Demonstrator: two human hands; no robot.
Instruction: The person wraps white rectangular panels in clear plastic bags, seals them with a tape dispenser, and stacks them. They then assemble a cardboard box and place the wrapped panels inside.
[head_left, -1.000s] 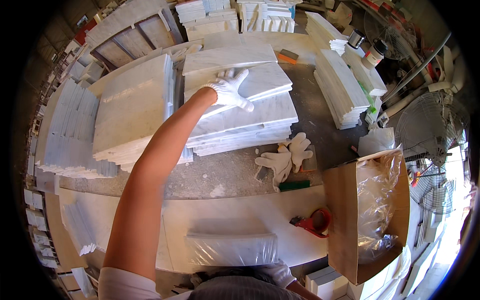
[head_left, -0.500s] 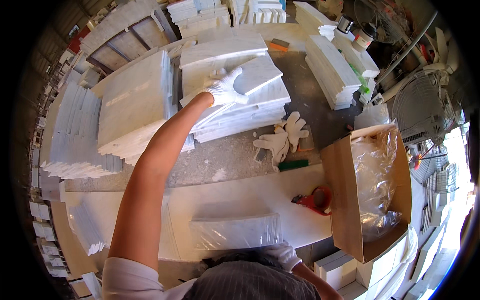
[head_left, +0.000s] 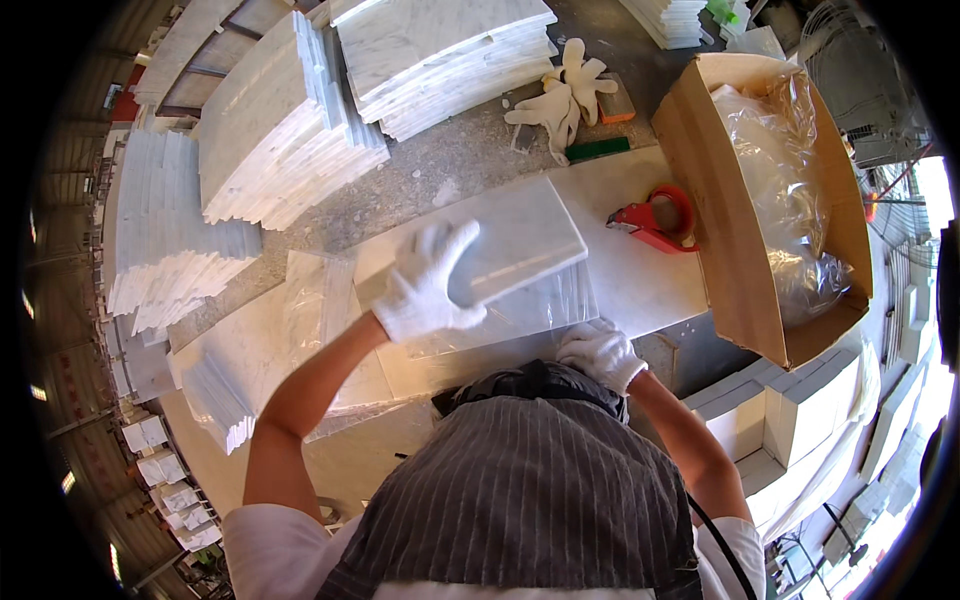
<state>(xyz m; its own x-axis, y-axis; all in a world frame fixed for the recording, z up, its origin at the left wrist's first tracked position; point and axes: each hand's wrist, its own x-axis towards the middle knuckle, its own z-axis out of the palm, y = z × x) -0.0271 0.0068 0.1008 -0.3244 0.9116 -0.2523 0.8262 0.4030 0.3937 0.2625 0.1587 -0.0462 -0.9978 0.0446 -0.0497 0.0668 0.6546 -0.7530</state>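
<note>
My left hand (head_left: 428, 285), in a white knit glove, grips a white marble tile (head_left: 530, 235) by its left part, thumb and fingers spread around it. The tile is tilted over a clear plastic bag (head_left: 565, 305) on the marble work surface. At the bag's near right edge, my right hand (head_left: 602, 355), gloved too, has its fingers curled on the plastic; its fingertips are partly hidden. A red tape dispenser (head_left: 660, 220) lies right of the tile. Beyond it are a pair of spare gloves (head_left: 560, 105) and a green bar (head_left: 598, 149).
Stacks of marble tiles stand at the back middle (head_left: 440, 50) and back left (head_left: 270, 130), with thin tiles (head_left: 165, 220) farther left. An open cardboard box (head_left: 705, 190) holding clear plastic is at right. White boxes (head_left: 800, 410) sit below it. A fan (head_left: 870, 90) stands far right.
My left hand has come back from the rear stack with a tile, now over the plastic bag. My right hand stays by the bag's near edge. The view has tipped nearer my body.
</note>
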